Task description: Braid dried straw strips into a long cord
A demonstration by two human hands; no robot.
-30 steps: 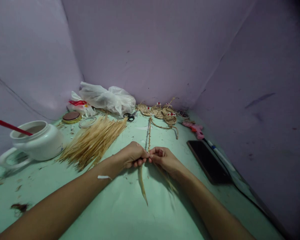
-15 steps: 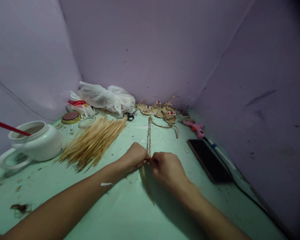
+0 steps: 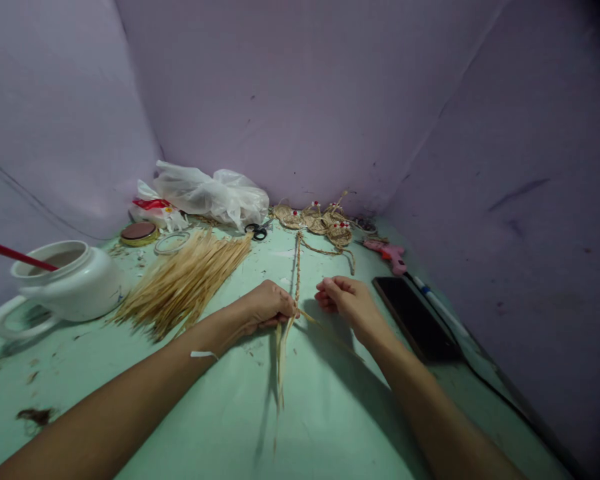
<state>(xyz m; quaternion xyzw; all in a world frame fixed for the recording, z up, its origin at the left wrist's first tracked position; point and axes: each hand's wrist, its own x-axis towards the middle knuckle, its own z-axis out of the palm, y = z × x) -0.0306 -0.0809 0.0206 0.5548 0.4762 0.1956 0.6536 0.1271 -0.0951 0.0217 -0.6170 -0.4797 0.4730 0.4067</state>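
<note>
A thin straw braid (image 3: 297, 267) runs across the pale green table (image 3: 240, 413) from the far woven pieces towards me. My left hand (image 3: 266, 307) is closed and pinches the braid's near end, where several loose straw strands (image 3: 281, 357) hang down towards me. My right hand (image 3: 341, 298) lies a little to the right of the braid, palm turned up, fingers curled. One loose strand runs from the pinched end to below this hand; whether it is held there I cannot tell.
A pile of dry straw (image 3: 190, 280) lies left of the braid. A white pot (image 3: 65, 283) with a red handle stands far left. Plastic bags (image 3: 210, 193), scissors (image 3: 257, 231), woven straw pieces (image 3: 320, 221), a pink glue gun (image 3: 387, 252) and a dark phone (image 3: 415, 317) are near the walls.
My right hand has come off the braid and moved to the right, turning palm up. The left hand keeps its pinch. The loose strands have swung and now hang below the left hand.
</note>
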